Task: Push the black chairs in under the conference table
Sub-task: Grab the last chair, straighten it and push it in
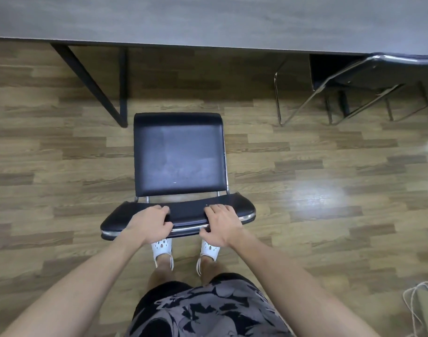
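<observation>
A black chair (177,154) with a chrome frame stands on the wood floor directly in front of me, its seat facing the grey conference table (208,20). The seat's front edge is a short way from the table's near edge, with none of the chair under it. My left hand (152,223) grips the top of the backrest left of its middle, fingers curled over the front and thumb behind. My right hand (221,223) grips the same backrest right of the middle. A second black chair (368,76) at the upper right is tucked under the table.
A black table leg (98,88) slants down to the floor just left of the chair's front corner. My feet in white shoes (162,249) stand right behind the backrest. A pale cord (412,305) lies on the floor at the lower right.
</observation>
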`<state>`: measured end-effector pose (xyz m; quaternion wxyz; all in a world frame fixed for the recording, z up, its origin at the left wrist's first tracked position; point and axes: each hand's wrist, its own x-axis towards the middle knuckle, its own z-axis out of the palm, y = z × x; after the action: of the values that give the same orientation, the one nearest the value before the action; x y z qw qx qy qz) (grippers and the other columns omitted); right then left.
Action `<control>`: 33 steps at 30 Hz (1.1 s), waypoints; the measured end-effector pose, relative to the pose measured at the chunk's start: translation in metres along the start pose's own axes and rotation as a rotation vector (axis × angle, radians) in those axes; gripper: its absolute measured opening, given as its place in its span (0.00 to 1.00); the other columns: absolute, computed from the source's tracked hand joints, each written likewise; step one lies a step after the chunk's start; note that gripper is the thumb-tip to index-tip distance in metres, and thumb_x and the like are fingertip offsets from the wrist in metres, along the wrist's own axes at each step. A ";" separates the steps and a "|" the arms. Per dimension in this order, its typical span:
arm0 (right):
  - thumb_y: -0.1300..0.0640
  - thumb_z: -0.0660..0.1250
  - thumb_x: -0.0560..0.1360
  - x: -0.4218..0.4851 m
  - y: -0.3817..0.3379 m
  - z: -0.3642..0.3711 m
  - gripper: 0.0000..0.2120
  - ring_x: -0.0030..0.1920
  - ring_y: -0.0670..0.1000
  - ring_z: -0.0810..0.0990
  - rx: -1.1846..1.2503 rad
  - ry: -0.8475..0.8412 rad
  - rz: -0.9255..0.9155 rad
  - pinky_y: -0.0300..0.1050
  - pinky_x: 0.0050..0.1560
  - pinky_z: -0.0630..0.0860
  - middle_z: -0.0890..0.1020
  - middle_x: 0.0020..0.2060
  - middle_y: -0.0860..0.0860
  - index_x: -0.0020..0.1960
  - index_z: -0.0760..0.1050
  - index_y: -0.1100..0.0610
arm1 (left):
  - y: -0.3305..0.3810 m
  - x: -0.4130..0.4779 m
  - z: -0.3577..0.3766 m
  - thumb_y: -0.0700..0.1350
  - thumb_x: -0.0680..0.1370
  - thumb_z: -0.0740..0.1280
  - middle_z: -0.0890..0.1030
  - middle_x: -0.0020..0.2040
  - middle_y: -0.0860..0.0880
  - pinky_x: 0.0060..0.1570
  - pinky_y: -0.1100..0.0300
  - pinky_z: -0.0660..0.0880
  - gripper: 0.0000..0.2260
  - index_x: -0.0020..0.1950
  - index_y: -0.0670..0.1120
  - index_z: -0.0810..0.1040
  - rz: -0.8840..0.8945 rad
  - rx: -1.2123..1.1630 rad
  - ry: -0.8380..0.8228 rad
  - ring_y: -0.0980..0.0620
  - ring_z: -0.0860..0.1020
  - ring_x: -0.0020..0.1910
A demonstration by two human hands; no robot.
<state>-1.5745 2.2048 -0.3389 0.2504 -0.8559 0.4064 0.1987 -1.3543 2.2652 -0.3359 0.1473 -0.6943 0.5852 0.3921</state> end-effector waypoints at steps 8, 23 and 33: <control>0.41 0.63 0.66 0.004 -0.016 0.010 0.33 0.64 0.57 0.69 -0.127 -0.056 0.014 0.55 0.68 0.61 0.73 0.62 0.52 0.66 0.65 0.56 | -0.036 -0.018 0.006 0.56 0.71 0.63 0.73 0.68 0.52 0.59 0.53 0.71 0.30 0.72 0.52 0.66 0.027 0.087 -0.009 0.48 0.72 0.64; 0.57 0.73 0.64 0.012 -0.028 0.030 0.22 0.55 0.57 0.75 -0.237 0.036 0.198 0.57 0.64 0.64 0.78 0.51 0.52 0.55 0.68 0.55 | -0.036 -0.006 0.037 0.59 0.68 0.73 0.75 0.63 0.52 0.67 0.53 0.65 0.29 0.64 0.50 0.70 0.007 0.232 0.154 0.50 0.72 0.67; 0.65 0.76 0.53 0.012 -0.025 0.035 0.26 0.44 0.58 0.77 -0.280 0.125 0.171 0.57 0.53 0.73 0.80 0.42 0.53 0.48 0.72 0.57 | -0.040 -0.003 0.041 0.51 0.70 0.71 0.76 0.61 0.51 0.65 0.54 0.67 0.25 0.64 0.48 0.70 0.029 0.274 0.148 0.49 0.73 0.63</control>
<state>-1.5520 2.2314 -0.3664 0.0851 -0.8556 0.4607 0.2202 -1.3325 2.3052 -0.3703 0.1914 -0.6864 0.6523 0.2584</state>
